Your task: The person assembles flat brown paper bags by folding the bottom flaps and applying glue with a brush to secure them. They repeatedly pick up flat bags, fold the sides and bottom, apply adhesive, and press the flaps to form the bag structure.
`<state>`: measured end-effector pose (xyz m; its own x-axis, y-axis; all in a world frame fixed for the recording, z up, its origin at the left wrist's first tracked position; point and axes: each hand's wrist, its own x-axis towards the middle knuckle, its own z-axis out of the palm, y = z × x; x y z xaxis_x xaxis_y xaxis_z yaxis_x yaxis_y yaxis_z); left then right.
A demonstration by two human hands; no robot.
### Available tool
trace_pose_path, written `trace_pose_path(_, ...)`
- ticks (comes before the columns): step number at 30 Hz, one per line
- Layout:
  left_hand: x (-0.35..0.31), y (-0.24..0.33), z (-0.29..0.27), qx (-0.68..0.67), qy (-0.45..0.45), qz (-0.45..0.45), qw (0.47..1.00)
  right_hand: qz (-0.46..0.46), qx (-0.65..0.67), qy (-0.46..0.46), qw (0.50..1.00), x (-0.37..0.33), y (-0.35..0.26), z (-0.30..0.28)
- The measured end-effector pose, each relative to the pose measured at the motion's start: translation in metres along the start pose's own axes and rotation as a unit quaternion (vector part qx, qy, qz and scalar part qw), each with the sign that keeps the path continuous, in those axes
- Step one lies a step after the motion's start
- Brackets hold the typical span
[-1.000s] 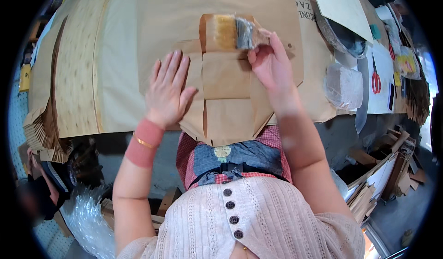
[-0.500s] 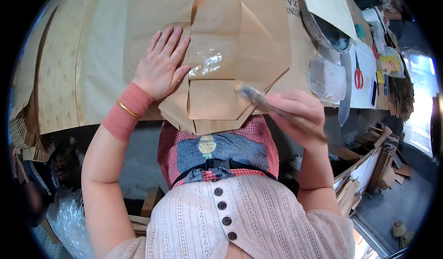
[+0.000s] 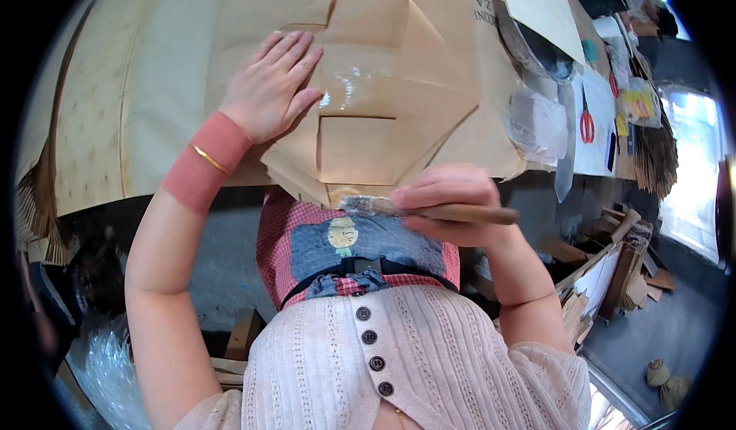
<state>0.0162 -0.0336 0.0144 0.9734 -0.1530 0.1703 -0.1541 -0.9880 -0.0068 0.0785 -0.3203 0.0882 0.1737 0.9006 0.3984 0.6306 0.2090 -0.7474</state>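
My left hand (image 3: 276, 85) lies flat with its fingers stretched on folded brown paper (image 3: 437, 62), at the left side of its flaps. A wet, glossy patch (image 3: 349, 85) shows on the paper's middle, beside my thumb. My right hand (image 3: 452, 196) grips a flat brush (image 3: 491, 214) with a wooden handle. The brush lies nearly level, its bristles pointing left at the paper's near edge, which juts past the table's edge. A small near flap (image 3: 356, 150) lies just beyond the bristles. Whether the bristles touch the paper is hard to tell.
On the right side of the table are a plastic-wrapped block (image 3: 537, 122), a long blade (image 3: 566, 150), red-handled scissors (image 3: 587, 127) and a dark basin (image 3: 537, 47) partly under a pale board (image 3: 540, 8). Stacked brown sheets (image 3: 42, 208) hang at the far left. Cardboard scraps (image 3: 632, 273) lie below right.
My right hand has swung the brush down and left, from the paper's right side to its near edge. My left hand stays flat on the paper.
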Motion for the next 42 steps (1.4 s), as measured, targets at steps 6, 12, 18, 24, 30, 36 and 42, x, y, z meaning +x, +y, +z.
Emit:
trace_pose_path(6,0.0,-0.028,0.017,-0.284,0.041,-0.007,0.958,-0.038,-0.063,-0.043,0.996,0.072,0.039,0.035)
trace_pose_path(12,0.0,-0.016,0.024,-0.143,0.128,0.013,0.981,0.038,-0.037,-0.136,0.989,0.034,0.019,0.034)
trace_pose_path(18,0.003,-0.013,0.03,-0.092,0.173,0.023,0.98,0.08,-0.042,-0.12,0.989,-0.006,0.005,0.027)
trace_pose_path(24,-0.001,-0.014,0.023,-0.13,0.154,0.014,0.979,0.07,-0.139,0.027,0.987,-0.016,-0.029,-0.012)
trace_pose_path(30,0.0,-0.006,0.012,-0.118,0.157,0.009,0.98,0.072,-0.159,-0.005,0.985,-0.032,-0.007,0.027)
trace_pose_path(36,0.003,-0.007,-0.011,-0.147,0.098,0.021,0.984,0.116,0.126,0.024,0.985,0.009,-0.011,-0.042)
trace_pose_path(42,0.0,-0.004,-0.006,-0.094,0.116,0.024,0.988,0.362,0.052,0.224,0.903,0.067,0.049,-0.09)
